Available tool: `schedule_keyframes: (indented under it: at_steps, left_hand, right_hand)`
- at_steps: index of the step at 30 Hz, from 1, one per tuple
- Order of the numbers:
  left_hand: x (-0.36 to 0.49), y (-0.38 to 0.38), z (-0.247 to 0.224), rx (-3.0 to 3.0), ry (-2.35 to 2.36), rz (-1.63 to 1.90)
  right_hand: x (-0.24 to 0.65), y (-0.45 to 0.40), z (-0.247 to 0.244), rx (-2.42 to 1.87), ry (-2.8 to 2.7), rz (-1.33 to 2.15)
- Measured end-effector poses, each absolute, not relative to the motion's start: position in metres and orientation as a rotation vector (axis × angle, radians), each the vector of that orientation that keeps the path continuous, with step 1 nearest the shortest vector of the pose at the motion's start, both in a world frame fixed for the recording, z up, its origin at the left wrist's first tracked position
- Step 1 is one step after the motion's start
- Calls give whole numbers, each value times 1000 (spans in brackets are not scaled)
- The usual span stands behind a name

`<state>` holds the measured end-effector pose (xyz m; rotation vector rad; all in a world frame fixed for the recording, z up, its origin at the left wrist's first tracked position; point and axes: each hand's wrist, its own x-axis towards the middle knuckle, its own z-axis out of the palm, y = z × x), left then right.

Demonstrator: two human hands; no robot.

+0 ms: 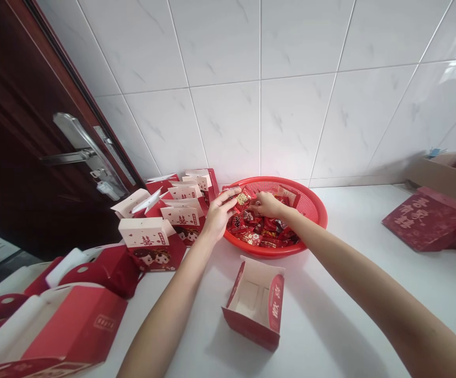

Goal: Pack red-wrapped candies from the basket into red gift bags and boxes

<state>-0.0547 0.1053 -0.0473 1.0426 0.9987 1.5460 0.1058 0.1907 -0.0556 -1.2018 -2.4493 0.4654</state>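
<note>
On a white desk (pixel 346 231), set against a tiled wall (pixel 228 126), stands a round red basket (pixel 308 206) with perforated sides, containing small wrapped packets (pixel 251 239), mostly red. Above its left side, the left hand (pixel 220 210) is partly closed, with shiny red candy packets (pixel 245 198) gripped between thumb and fingers. Just beside it, the right hand (pixel 265 205) reaches into the basket, its fingers bent down among the contents; whether it has hold of anything cannot be told. Between the forearms, in front of the basket, sits an open-topped red box (pixel 251 331) with a pale interior. To the left are grouped upright printed cartons (pixel 145 233) with cream tops; nearer the viewer lie larger red containers (pixel 74 325), open and pale-lined. At far right, a maroon bag (pixel 428 218) with pale lettering leans near a brown cardboard box (pixel 424 174). Upper left: a dark door (pixel 11 131) with a metal handle (pixel 70 156).
</note>
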Motion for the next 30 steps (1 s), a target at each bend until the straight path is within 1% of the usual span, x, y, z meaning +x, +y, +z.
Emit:
schedule_keyframes:
  at_steps: [8,15,24,30]
  left_hand:
    - [-54,108,-51,1017,986,1623]
    - [-53,105,-50,1041,996,1647]
    - [-52,102,-49,1043,1034,1650]
    - [-52,104,-50,1035,988,1639]
  right_hand:
    - [120,189,-39,-1051,-2040,765]
    - [123,182,-31,-954,-1855,941]
    - [125,179,-30,-967,-1824,993]
    - [127,176,-28,-1011,-2025,1009]
